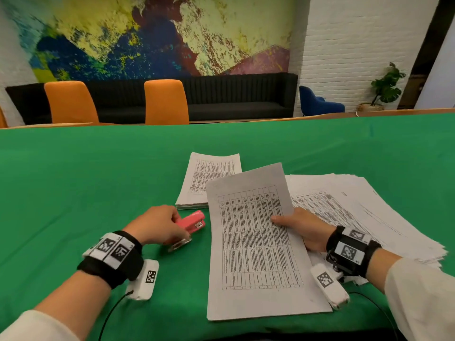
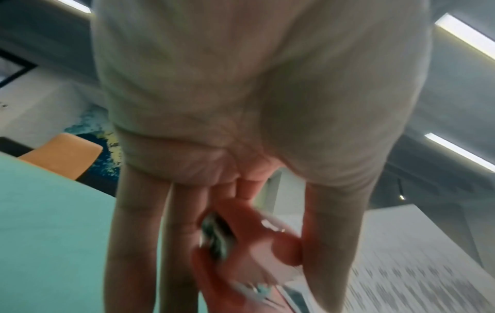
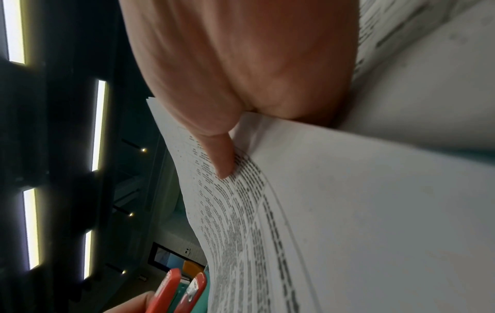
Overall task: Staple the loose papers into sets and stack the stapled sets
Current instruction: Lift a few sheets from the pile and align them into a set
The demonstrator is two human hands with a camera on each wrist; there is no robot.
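My left hand [image 1: 160, 223] grips a pink-red stapler [image 1: 192, 222] just above the green table, left of the papers; the left wrist view shows the stapler [image 2: 251, 249] between thumb and fingers. My right hand [image 1: 299, 226] pinches a set of printed sheets [image 1: 256, 242] at its right edge, thumb on top, and the sheets [image 3: 321, 211] curve up from the table. A neat stack of sets [image 1: 209, 180] lies behind them. A fanned pile of loose papers [image 1: 357, 207] spreads to the right under my right wrist.
The green tablecloth [image 1: 73, 180] covers the whole table, with bare cloth to the left and at the back. Two orange chairs [image 1: 165, 102] stand behind the far edge, in front of a dark sofa [image 1: 234, 97].
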